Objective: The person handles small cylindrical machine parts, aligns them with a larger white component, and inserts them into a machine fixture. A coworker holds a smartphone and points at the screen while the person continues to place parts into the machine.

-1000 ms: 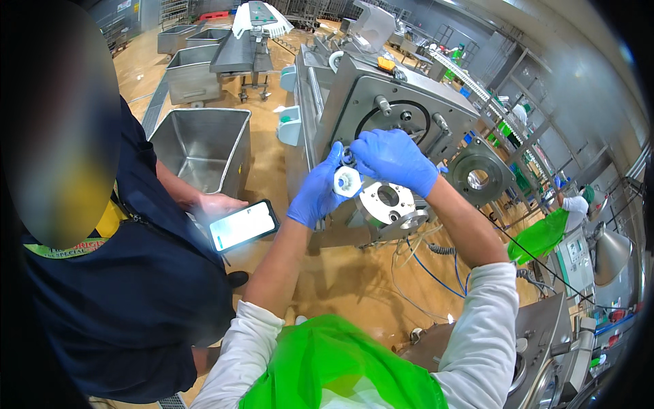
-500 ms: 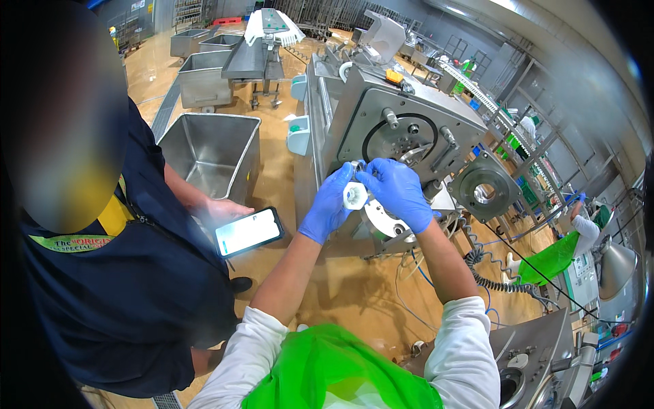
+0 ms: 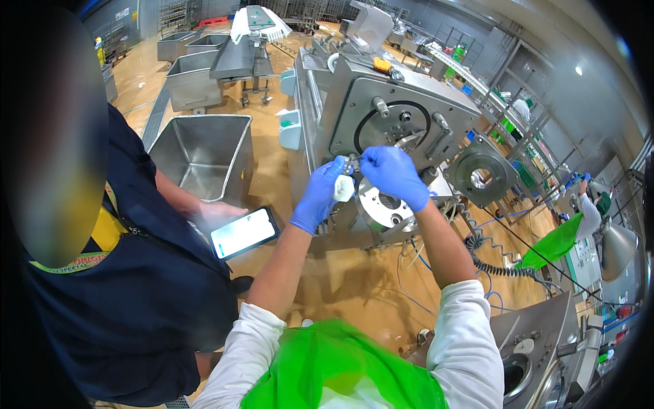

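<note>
In a blue glove, my left hand [image 3: 316, 199] is closed round a white plastic piece [image 3: 344, 189] with a six-sided end. A small shiny metal part [image 3: 352, 164] juts up just above it, between my two hands. My right hand [image 3: 395, 174], gloved too, pinches at that metal part with bent fingers; its exact shape is partly hidden. Both hands are raised in front of a steel machine's square face [image 3: 351, 112], which has a round opening and protruding studs. Below my right hand is a round metal disc with holes [image 3: 373, 203].
A person in dark clothing stands close on my left, holding a phone [image 3: 245, 234]. Beyond are steel tubs [image 3: 238, 126]. Right of the machine hangs a thick flange [image 3: 464, 178], with a coiled cable [image 3: 494, 279] below. Another worker in a green apron [image 3: 555, 242] stands far right.
My right hand has lifted slightly and turned over the metal part. The white piece has tilted, so its hollow end no longer faces me. The whole view has shifted a little.
</note>
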Demonstrator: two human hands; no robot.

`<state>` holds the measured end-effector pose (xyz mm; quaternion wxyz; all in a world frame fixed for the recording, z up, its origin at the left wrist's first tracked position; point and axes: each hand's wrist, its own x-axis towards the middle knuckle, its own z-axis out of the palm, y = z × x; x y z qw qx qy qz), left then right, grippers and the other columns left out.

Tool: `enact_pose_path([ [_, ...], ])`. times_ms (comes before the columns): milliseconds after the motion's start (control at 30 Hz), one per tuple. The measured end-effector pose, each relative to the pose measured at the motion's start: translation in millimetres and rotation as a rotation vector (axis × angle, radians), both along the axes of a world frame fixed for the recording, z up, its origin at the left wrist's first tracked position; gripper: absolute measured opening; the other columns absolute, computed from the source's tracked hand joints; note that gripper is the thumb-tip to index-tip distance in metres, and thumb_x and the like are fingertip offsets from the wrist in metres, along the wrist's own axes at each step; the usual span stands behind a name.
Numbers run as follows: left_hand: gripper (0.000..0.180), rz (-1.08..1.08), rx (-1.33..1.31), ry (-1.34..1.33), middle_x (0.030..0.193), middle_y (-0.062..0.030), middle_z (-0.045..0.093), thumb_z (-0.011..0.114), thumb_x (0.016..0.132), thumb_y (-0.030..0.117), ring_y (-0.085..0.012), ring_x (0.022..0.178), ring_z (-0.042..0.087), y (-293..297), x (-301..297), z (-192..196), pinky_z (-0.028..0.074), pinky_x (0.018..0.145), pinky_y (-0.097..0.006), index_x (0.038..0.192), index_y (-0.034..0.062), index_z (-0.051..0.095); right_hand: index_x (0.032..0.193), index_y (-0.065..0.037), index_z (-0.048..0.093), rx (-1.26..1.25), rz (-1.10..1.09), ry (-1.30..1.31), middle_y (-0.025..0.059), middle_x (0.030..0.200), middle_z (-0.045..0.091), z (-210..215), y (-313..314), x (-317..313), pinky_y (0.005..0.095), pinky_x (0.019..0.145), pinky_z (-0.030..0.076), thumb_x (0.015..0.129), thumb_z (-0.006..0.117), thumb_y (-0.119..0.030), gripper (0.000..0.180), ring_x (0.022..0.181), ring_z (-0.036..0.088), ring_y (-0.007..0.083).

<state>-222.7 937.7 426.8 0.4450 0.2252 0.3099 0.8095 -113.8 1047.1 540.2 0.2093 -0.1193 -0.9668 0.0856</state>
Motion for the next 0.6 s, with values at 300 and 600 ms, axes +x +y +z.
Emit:
enact_pose_path([
  [300, 0.048, -0.187, 0.104, -0.359, 0.102, -0.0058, 0.063, 0.040, 0.098, 0.047, -0.0183, 0.084, 0.063, 10, 12, -47, 0.056, 0.073, -0.036, 0.124, 0.0090, 0.055, 0.087, -0.003, 0.067, 0.057, -0.135, -0.305, 0.0222, 0.079, 0.064, -47, 123, 15, 0.0411, 0.067, 0.049, 0.078, 0.055, -0.016, 0.020, 0.069, 0.062, 0.0347],
  [600, 0.046, -0.223, 0.166, -0.478, 0.106, -0.0063, 0.061, 0.037, 0.100, 0.043, -0.0183, 0.082, 0.062, 13, 23, -84, 0.055, 0.067, -0.035, 0.128, 0.0084, 0.049, 0.092, -0.005, 0.065, -0.691, -0.339, -0.401, 0.0089, 0.071, 0.060, -135, 178, -22, 0.0324, 0.053, 0.045, 0.085, 0.057, -0.018, 0.017, 0.057, 0.054, 0.0151],
])
